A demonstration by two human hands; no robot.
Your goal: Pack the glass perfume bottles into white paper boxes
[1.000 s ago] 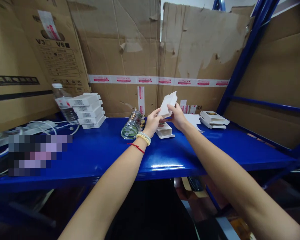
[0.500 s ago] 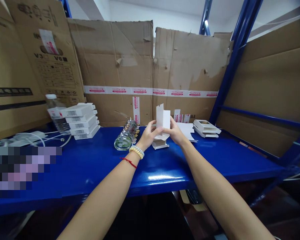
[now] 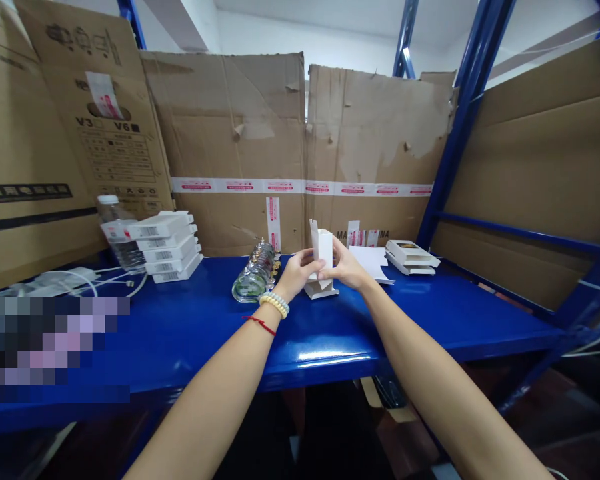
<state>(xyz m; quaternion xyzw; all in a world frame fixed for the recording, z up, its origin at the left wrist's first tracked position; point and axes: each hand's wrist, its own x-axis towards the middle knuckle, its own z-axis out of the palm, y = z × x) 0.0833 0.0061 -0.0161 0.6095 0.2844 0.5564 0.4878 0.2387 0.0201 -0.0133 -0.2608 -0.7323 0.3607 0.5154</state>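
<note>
Tipped upright from its slant of a second ago, the white carton (image 3: 325,247) is between both hands over the middle of the blue table (image 3: 205,340). Pinched between thumb and fingers, it is gripped by the left hand (image 3: 297,274) on its left and the right hand (image 3: 349,267) on its right. Just below sits an open box (image 3: 322,292); glass pieces (image 3: 253,275) stand left, a white sheet (image 3: 368,260) lies right.

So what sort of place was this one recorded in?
Probably a storeroom or small packing area: a blue shelf serves as the work surface, large cardboard panels stand behind it, and small white boxes are stacked at the left.
</note>
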